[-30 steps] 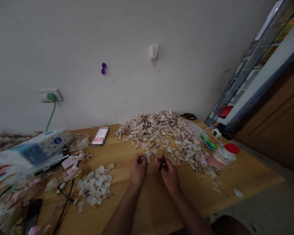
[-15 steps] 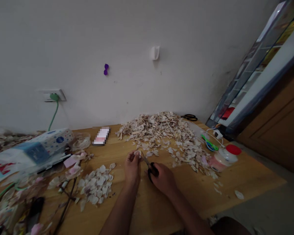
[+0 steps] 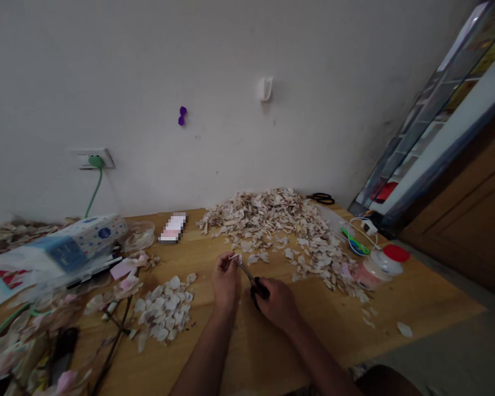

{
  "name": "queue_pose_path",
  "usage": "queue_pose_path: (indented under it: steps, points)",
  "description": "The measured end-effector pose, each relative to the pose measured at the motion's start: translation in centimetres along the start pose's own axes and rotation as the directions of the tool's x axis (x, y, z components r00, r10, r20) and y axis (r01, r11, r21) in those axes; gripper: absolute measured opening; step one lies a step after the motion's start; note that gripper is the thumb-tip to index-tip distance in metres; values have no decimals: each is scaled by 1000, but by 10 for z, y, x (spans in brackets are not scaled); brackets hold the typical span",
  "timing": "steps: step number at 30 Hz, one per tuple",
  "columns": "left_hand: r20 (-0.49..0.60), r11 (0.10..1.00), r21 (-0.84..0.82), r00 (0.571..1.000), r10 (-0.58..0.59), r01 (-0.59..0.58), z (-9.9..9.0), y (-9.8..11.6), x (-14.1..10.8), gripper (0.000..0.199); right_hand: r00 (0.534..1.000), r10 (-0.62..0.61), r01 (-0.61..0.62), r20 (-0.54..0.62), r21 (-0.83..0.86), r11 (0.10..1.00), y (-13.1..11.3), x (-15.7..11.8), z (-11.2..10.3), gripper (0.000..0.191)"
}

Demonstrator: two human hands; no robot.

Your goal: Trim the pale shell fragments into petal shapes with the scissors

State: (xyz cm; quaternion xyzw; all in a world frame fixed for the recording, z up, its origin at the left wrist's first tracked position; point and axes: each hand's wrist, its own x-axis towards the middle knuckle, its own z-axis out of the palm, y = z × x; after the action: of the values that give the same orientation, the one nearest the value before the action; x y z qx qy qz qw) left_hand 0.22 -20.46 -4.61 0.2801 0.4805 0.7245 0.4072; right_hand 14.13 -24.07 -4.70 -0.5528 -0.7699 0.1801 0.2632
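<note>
My left hand (image 3: 226,275) pinches a small pale petal-like piece (image 3: 236,257) between thumb and fingertips. Black-handled scissors (image 3: 251,279) are gripped in my right hand (image 3: 278,302), their blades brought together against the edge of that piece. Both hands are just above the wooden table (image 3: 264,346). A small pile of whitish petal-like pieces (image 3: 165,308) lies left of my left hand, and a large heap of similar, crumpled pieces (image 3: 268,214) spreads beyond both hands.
A phone (image 3: 173,228) lies near the wall. At right stand a red-lidded jar (image 3: 381,267), a white cable (image 3: 369,226) and another pair of scissors (image 3: 322,198). Tissue packaging (image 3: 86,242), twigs (image 3: 115,335) and pink artificial-looking flowers (image 3: 127,283) crowd the left side.
The scissors' blades have come together on the piece in my left hand; they were apart before. The view has shifted slightly, moving everything a little to the right.
</note>
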Motion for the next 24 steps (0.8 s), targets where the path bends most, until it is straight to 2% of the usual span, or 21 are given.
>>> queue_pose_path:
  steps: [4, 10, 15, 24]
  points:
    - [52, 1000, -10, 998, -21, 22, 1, 0, -2, 25, 1000, 1, -1, -7, 43, 999, 1, 0, 1, 28]
    - [116, 987, -122, 989, -91, 105, 4, -3, -4, 30, 1000, 30, -29, -1, 138, 990, 1, 0, -1, 28]
    - [149, 958, -210, 975, -164, 193, 5, -8, -7, 26, 999, 34, -33, -10, 120, 992, 2, 1, 0, 25]
    - [199, 911, -313, 956, -214, 269, 8, -4, -12, 25, 999, 25, -22, -42, 79, 997, 4, 1, 4, 19]
